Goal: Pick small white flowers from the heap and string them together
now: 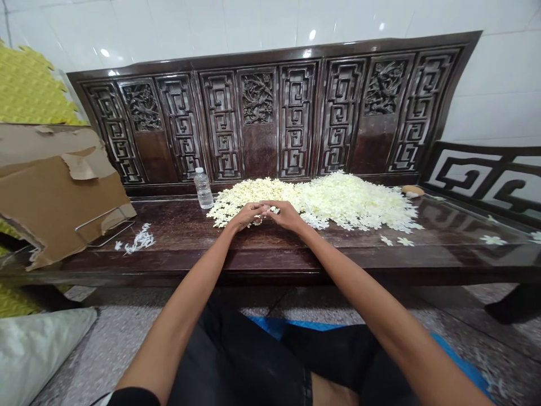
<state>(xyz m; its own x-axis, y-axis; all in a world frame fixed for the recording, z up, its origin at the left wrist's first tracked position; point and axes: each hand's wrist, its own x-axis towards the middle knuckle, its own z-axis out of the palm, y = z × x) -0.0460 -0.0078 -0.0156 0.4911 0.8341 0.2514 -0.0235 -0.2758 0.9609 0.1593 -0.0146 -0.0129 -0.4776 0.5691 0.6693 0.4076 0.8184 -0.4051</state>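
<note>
Left hand (247, 216) and right hand (286, 213) meet by heaped pale flowers (353, 202).

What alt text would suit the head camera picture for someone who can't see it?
A person's left hand and right hand meet at the near edge of a heap of pale flower-shaped pieces on a dark wooden bench with a carved back. A clear bottle stands left of the heap, with torn cardboard farther left.
</note>
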